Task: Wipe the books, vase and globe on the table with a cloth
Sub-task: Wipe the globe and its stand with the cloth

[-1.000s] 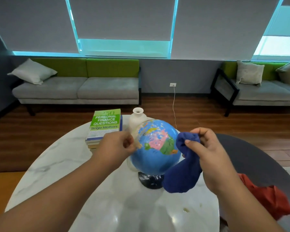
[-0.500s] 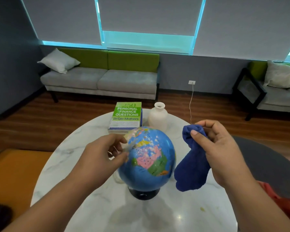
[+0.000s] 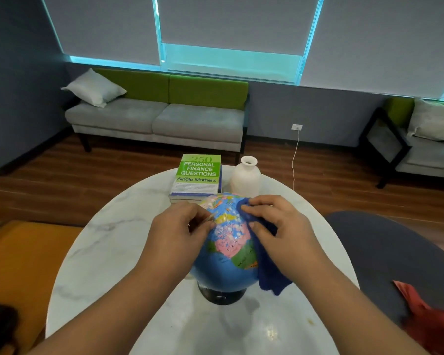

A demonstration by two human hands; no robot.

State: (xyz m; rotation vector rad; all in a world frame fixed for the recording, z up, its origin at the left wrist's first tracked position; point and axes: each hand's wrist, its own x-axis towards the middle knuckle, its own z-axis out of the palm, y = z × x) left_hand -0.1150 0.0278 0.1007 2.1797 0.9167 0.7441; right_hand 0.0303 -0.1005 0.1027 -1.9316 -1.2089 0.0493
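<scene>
**Globe wipe: cloth on the sphere's upper right, left hand bracing**

Obs. The globe (image 3: pixel 228 242) stands on its black base (image 3: pixel 221 297) at lower centre of the frame, on the round marble table (image 3: pixel 108 239). The left hand (image 3: pixel 182 229) has its fingers curled in at the sphere's upper left, pinching what looks like a clear arc (image 3: pixel 211 218) running over the globe. The right hand (image 3: pixel 280 226) lies with curled fingers over the blue cloth (image 3: pixel 269 275), pressing it on the sphere's upper right. The rest of the cloth hangs down the right flank, its corner near the base. Whether the thumb is under the cloth cannot be told.

Other task items: the books (image 3: pixel 198 175) are stacked at the table's far edge, upper centre, with the vase (image 3: pixel 246 179) upright just beside them on the right. Both sit apart from the hands. Red fabric (image 3: pixel 428 321) lies lower right, off the table.

Judgement. Step in hand: wiping the globe. The left pinch should hold the arc firm so the sphere does not spin away under the cloth, or turn it in small steps to bring up fresh surface. Right hand: light, even pressure, strokes from the pole downward along the curve. Bunch the hanging corner so it does not drag on the base. A hard sideways push could tip the stand toward the vase; press down through the base instead.
</scene>
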